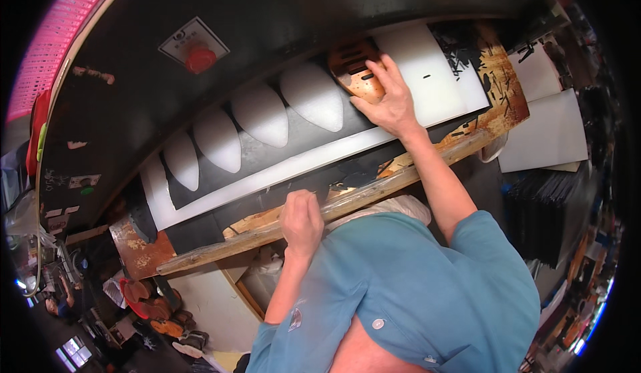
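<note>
One hand, my left hand (302, 225), is nearest, fingers curled closed; I cannot tell what it holds. Beyond, four leaf-shaped openings (311, 96) are cut in the black sheet (251, 147); I judge little uncut sheet remains. Right of them, my right hand (392, 99), fingers half spread, touches the slotted copper-coloured plate (356, 78).

A thin black sheet (307, 139) with four pointed cut-outs lies on a flat white board (441, 99); a copper-coloured, slotted oval die (364, 88) sits right of the cut-outs, a long brown wooden rail (230, 247) on the near side.
</note>
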### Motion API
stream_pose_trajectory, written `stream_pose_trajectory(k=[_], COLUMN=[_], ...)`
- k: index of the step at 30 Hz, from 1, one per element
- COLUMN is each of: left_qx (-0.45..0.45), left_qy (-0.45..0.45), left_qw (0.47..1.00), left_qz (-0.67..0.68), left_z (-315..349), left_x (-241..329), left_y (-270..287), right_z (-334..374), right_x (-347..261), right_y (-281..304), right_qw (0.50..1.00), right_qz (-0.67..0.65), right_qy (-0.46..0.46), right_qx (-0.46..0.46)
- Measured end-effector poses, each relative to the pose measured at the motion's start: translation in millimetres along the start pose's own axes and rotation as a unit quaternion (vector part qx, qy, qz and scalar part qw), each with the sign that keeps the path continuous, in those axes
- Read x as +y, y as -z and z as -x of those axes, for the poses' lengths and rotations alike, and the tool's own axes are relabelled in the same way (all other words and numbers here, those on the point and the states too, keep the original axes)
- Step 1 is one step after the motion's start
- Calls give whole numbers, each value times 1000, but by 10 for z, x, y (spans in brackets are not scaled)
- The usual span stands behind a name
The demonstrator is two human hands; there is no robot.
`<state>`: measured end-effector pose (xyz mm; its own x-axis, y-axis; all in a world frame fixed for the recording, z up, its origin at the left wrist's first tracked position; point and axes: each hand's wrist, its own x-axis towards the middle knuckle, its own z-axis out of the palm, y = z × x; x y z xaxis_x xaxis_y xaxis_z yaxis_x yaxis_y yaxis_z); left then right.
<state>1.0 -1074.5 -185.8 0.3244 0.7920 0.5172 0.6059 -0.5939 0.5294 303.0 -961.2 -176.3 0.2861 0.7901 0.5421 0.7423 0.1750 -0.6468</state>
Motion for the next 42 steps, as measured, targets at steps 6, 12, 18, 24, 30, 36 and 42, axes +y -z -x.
stream_pose_trajectory(k=[6,12,18,24,30,36,42], left_qx=[13,44,56,77,-2,66,49], left_qy=[-43,-65,-94,-140,-67,-73,-26], left_qw=[998,997,992,987,983,988,986], left_qz=[-31,-28,-69,28,170,-116,-157], left_z=[-12,20,115,-42,71,-3,151], left_x=[-25,-70,-174,204,923,313,50], left_y=[-27,-18,-29,-41,-352,-49,-74], right_z=[-77,-689,-111,1234,1842,1382,1053], right_x=[6,256,569,-131,-836,28,1201], right_y=[501,1507,1825,1257,900,1436,1790], right_qw=[990,942,978,938,887,943,952], right_qz=[-64,-132,-102,-319,-414,-279,235], right_qy=[77,11,-24,-123,-118,-179,-160], right_qx=[97,307,181,51,-165,38,111])
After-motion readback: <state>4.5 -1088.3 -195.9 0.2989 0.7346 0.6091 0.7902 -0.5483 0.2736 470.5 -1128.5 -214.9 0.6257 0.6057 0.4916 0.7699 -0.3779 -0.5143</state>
